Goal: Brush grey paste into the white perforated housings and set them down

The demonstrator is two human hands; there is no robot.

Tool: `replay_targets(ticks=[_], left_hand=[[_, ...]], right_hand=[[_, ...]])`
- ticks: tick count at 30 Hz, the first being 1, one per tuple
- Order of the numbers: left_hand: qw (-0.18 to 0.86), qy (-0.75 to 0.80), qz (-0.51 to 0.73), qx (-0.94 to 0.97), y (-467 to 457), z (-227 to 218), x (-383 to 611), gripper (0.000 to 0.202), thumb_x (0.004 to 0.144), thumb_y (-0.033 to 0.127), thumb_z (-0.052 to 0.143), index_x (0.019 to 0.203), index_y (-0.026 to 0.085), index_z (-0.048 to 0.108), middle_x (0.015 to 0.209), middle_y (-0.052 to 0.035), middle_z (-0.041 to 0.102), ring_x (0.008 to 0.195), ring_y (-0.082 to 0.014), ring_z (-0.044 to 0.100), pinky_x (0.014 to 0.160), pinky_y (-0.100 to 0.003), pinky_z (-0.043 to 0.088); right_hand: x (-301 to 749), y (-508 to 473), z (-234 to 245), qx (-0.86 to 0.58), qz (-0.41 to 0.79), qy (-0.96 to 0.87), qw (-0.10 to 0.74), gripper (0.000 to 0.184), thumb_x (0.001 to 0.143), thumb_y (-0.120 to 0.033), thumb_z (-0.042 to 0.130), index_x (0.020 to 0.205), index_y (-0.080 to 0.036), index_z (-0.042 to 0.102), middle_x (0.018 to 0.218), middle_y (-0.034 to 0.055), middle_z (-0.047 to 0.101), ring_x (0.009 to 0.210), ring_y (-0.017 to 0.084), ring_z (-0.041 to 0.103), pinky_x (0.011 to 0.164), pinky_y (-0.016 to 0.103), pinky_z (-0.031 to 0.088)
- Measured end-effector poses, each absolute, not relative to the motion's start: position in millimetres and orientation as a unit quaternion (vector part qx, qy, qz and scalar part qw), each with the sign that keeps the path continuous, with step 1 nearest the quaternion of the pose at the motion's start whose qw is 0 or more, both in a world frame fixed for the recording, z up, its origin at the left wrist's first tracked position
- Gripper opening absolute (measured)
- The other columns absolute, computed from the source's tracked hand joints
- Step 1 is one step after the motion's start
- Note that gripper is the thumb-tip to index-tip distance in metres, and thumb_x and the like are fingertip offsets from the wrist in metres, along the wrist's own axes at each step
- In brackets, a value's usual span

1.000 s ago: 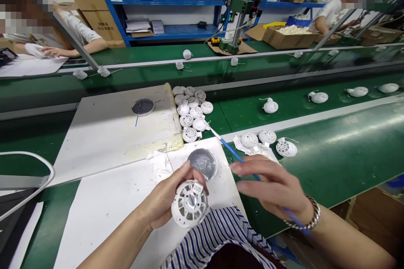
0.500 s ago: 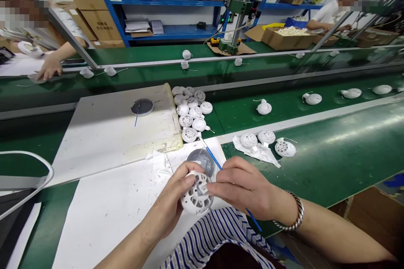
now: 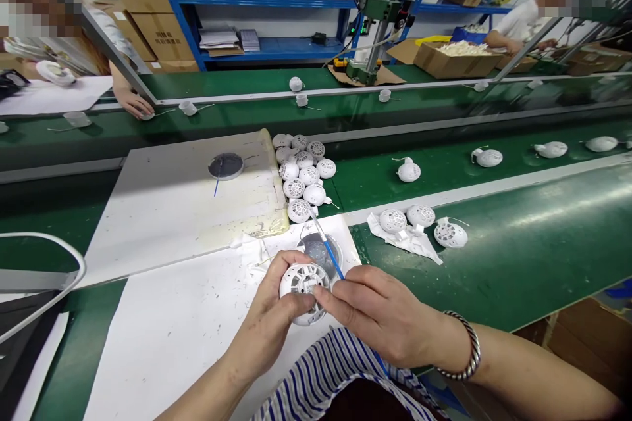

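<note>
My left hand (image 3: 269,316) is closed around a round white plastic housing (image 3: 296,279) with a lattice of slots, its thumb lying across the face. My right hand (image 3: 385,316) grips a thin blue-handled brush (image 3: 330,253), whose pale tip points up and away. The right fingertips also touch the middle of the housing, over a small white part there. Just behind the hands lies a round dish of grey material (image 3: 320,247) on white paper (image 3: 182,335), partly hidden by the brush and fingers.
Several white lattice housings (image 3: 309,175) are clustered beside a white board (image 3: 172,204). More white pieces (image 3: 409,170) sit along the green conveyor (image 3: 365,177). A torn white sheet (image 3: 405,242) lies to the right, with housings on it. A co-worker's hand (image 3: 133,104) reaches the far belt.
The housing has turned to face up more, and my left thumb has moved onto its face. My right hand has shifted slightly down. The co-worker's hand has moved right to another cup.
</note>
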State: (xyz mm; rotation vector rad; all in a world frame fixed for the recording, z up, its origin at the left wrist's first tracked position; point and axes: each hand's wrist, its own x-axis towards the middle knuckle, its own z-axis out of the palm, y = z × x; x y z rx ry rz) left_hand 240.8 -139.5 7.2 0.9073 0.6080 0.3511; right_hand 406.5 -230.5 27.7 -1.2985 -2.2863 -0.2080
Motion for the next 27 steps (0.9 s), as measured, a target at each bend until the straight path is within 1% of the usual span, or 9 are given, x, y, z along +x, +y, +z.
replay_targets(ticks=[3,5,8,11,14,16,21,25,27], left_hand=[[0.831,0.306,0.163,0.436,-140.8,0.9,240.9,0.024,0.076,0.02,0.052,0.099,0.022,0.046,0.076,-0.0001,0.051,0.064,-0.0111,0.041,0.058,-0.022,0.034],[0.813,0.312,0.175,0.459,-134.1,-4.7,238.4,0.026,0.074,0.021,0.054,0.099,0.022,0.047,0.079,-0.0007,0.052,0.068,-0.0127,0.044,0.06,-0.023,0.036],[0.763,0.352,0.227,0.492,-111.3,-9.3,230.7,0.03,0.069,0.018,0.06,0.097,0.022,0.049,0.089,-0.0013,0.054,0.076,-0.0148,0.049,0.061,-0.023,0.04],[0.714,0.397,0.3,0.493,-90.1,-3.7,223.4,0.029,0.067,0.018,0.063,0.093,0.021,0.051,0.095,-0.0015,0.054,0.075,-0.0133,0.051,0.058,-0.021,0.041],[0.736,0.357,0.292,0.495,-87.7,6.9,223.1,0.032,0.066,0.022,0.068,0.093,0.022,0.052,0.101,-0.0026,0.053,0.076,-0.0142,0.053,0.057,-0.022,0.043],[0.767,0.31,0.266,0.494,-94.0,11.7,226.3,0.033,0.066,0.023,0.068,0.095,0.023,0.052,0.106,-0.0034,0.051,0.078,-0.0154,0.054,0.058,-0.023,0.044],[0.796,0.259,0.245,0.489,-113.1,14.1,235.0,0.026,0.074,0.022,0.063,0.097,0.025,0.051,0.109,-0.0022,0.049,0.082,-0.015,0.053,0.064,-0.023,0.044],[0.808,0.272,0.239,0.464,-120.7,10.0,240.7,0.027,0.071,0.019,0.063,0.094,0.023,0.05,0.106,-0.0026,0.051,0.08,-0.015,0.053,0.063,-0.024,0.044],[0.791,0.309,0.243,0.469,-109.6,1.3,239.2,0.029,0.068,0.019,0.064,0.093,0.022,0.05,0.102,-0.003,0.053,0.078,-0.0157,0.053,0.062,-0.024,0.044]], right_hand=[[406.8,-228.3,27.5,-0.475,-0.065,-0.848,0.225,0.034,0.09,-0.01,0.03,0.111,-0.001,0.055,0.087,0.0112,0.06,0.08,0.019,0.047,0.073,0.033,0.048],[409.4,-226.8,23.6,-0.476,-0.045,-0.848,0.229,0.032,0.09,-0.009,0.032,0.111,-0.004,0.055,0.087,0.0102,0.06,0.08,0.018,0.046,0.073,0.032,0.048],[416.0,-227.3,10.1,-0.506,-0.012,-0.814,0.286,0.03,0.087,-0.006,0.041,0.115,-0.007,0.053,0.094,0.0096,0.059,0.086,0.016,0.047,0.075,0.029,0.047],[420.7,-230.5,-4.9,-0.535,0.001,-0.763,0.363,0.043,0.08,0.002,0.049,0.123,-0.009,0.048,0.099,0.0104,0.057,0.089,0.016,0.048,0.076,0.03,0.046],[419.7,-233.3,-9.0,-0.533,-0.006,-0.747,0.398,0.054,0.075,0.004,0.055,0.126,-0.01,0.046,0.097,0.0099,0.057,0.088,0.016,0.049,0.075,0.031,0.046],[417.1,-234.1,-4.4,-0.526,-0.012,-0.746,0.409,0.056,0.074,0.004,0.057,0.127,-0.009,0.046,0.095,0.0097,0.057,0.088,0.016,0.048,0.075,0.031,0.046],[410.2,-230.2,12.8,-0.504,-0.044,-0.766,0.396,0.044,0.079,-0.001,0.051,0.123,-0.007,0.05,0.092,0.0093,0.057,0.09,0.017,0.047,0.078,0.032,0.047],[406.7,-224.2,19.8,-0.487,-0.062,-0.787,0.374,0.033,0.084,-0.005,0.045,0.117,-0.005,0.054,0.089,0.0094,0.058,0.09,0.017,0.048,0.079,0.03,0.048],[408.8,-223.5,20.5,-0.48,-0.037,-0.785,0.391,0.034,0.086,-0.005,0.043,0.118,-0.005,0.052,0.096,0.0112,0.059,0.094,0.017,0.051,0.08,0.03,0.049]])
